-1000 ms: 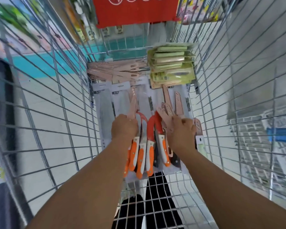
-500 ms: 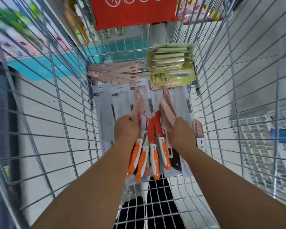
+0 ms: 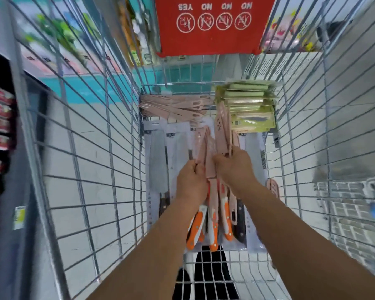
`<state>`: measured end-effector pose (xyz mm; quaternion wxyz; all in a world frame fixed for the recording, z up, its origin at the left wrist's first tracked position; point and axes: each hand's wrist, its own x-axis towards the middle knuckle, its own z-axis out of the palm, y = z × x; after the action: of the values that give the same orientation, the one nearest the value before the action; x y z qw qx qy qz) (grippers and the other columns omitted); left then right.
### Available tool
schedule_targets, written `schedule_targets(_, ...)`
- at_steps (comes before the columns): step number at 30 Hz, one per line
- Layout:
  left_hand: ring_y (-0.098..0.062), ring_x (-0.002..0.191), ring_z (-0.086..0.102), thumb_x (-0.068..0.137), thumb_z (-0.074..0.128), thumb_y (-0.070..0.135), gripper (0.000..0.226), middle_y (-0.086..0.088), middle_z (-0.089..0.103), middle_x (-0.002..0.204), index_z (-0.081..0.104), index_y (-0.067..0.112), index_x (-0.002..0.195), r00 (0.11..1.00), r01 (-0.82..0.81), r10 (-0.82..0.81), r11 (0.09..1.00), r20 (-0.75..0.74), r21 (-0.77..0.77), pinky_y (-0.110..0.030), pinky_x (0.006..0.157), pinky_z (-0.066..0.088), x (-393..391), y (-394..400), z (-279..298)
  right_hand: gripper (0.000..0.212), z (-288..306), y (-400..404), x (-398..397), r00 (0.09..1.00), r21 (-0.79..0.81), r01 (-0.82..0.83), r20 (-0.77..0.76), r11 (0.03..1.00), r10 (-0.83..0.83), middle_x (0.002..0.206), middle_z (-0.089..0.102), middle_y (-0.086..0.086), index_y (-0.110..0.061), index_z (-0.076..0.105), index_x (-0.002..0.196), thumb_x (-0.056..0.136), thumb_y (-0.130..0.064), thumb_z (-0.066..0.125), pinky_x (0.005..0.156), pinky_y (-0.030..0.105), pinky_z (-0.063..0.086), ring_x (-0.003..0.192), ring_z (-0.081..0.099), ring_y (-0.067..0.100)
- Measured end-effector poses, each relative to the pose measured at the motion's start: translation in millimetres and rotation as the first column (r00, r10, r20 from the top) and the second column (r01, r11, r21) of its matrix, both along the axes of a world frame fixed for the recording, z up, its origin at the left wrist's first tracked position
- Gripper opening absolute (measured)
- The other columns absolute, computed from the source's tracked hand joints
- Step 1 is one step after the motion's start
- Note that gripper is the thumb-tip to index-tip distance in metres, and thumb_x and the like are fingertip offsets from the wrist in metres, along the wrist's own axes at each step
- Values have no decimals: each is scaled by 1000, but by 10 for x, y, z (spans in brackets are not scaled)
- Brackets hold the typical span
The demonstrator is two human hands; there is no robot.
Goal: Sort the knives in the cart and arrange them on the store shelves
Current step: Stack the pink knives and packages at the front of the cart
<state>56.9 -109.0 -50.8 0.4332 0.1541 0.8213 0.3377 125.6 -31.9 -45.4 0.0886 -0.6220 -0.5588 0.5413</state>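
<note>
I read "YES NO NO NO" upside down on the red sign point(image 3: 212, 24) at the top of the frame. In the cart point(image 3: 108, 161), centre frame, my left hand point(image 3: 191, 182) grips pink-sheathed knives point(image 3: 210, 156) with orange-and-white handles point(image 3: 196, 228). My right hand point(image 3: 234, 165) clasps more pink sheaths point(image 3: 222, 124). Since half a second ago both bundles have risen and drawn together. Pink knives point(image 3: 173, 107) and green packs point(image 3: 247, 105) lie at the far end, and grey carded knives point(image 3: 158, 161) lie flat beneath.
</note>
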Motion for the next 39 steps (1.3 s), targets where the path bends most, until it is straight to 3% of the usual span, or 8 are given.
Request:
schedule_targets(10, -18, 68, 64, 95, 40, 15, 22, -5, 66, 82, 59, 6, 100, 948, -310, 307, 950, 90, 31, -23, 51, 46, -357, 216, -74, 9, 7, 506, -741, 927, 152, -376, 77, 914, 368, 89, 66, 13, -10, 55, 96, 92, -15, 50, 71, 46, 55, 80, 65, 32)
schedule_targets(15, -26, 81, 64, 95, 40, 9, 22, -12, 66, 99, 56, 3, 110, 726, -651, 627, 759, 282, -11, -26, 57, 48, -702, 602, -199, 20, -4, 896, -1019, 596, 204, -794, 443, 573, 669, 94, 57, 12, -12, 44, 115, 96, -14, 42, 69, 35, 43, 80, 54, 30)
schedule_targets(19, -33, 99, 61, 87, 47, 6, 30, -11, 64, 108, 55, 7, 116, 533, -777, 733, 621, 422, -98, -49, 89, 51, -849, 961, -273, 32, -117, 1149, -1252, 366, 181, -928, 617, 326, 697, 106, 56, 12, -17, 41, 120, 90, -5, 46, 70, 33, 37, 97, 57, 33)
schedule_targets(22, -30, 88, 62, 83, 49, 2, 25, -14, 60, 89, 57, 1, 107, 437, -832, 762, 545, 479, -107, -40, 75, 49, -952, 1169, -362, 38, -235, 1291, -1427, 302, 209, -953, 664, 219, 684, 108, 53, 10, -24, 43, 120, 87, -8, 54, 71, 35, 40, 98, 58, 32)
schedule_targets(27, -29, 97, 59, 98, 43, 15, 28, -14, 57, 104, 52, 5, 122, 561, -791, 719, 612, 410, 9, -41, 92, 48, -1040, 1294, -303, 22, -503, 1412, -1650, 296, 251, -951, 557, 183, 776, 105, 61, 5, -30, 46, 109, 91, -42, 48, 80, 43, 51, 94, 58, 29)
schedule_targets(31, -1, 74, 59, 101, 32, 4, 26, 5, 53, 90, 51, 21, 100, 728, -637, 583, 770, 362, 42, -7, 56, 47, -1017, 1173, -296, 30, -592, 1405, -1557, 185, 190, -978, 591, 88, 785, 124, 55, -1, -29, 47, 121, 92, -31, 53, 87, 40, 46, 109, 54, 27)
schedule_targets(35, -26, 114, 46, 90, 38, -5, 55, -11, 34, 136, 30, 13, 142, 896, -431, 432, 902, 103, -35, -32, 92, 45, -1001, 1146, -187, 46, -527, 1349, -1466, 182, 158, -981, 559, 111, 809, 148, 34, -1, -26, 36, 136, 92, -39, 34, 103, 46, 35, 131, 38, 29)
schedule_targets(39, -31, 125, 39, 88, 50, -1, 59, -15, 28, 144, 28, 6, 142, 976, -216, 209, 969, -66, -121, -31, 97, 36, -976, 1095, -179, 67, -471, 1300, -1401, 172, 139, -984, 573, 112, 802, 153, 28, -4, -27, 25, 145, 87, -14, 57, 107, 44, 33, 138, 30, 25)
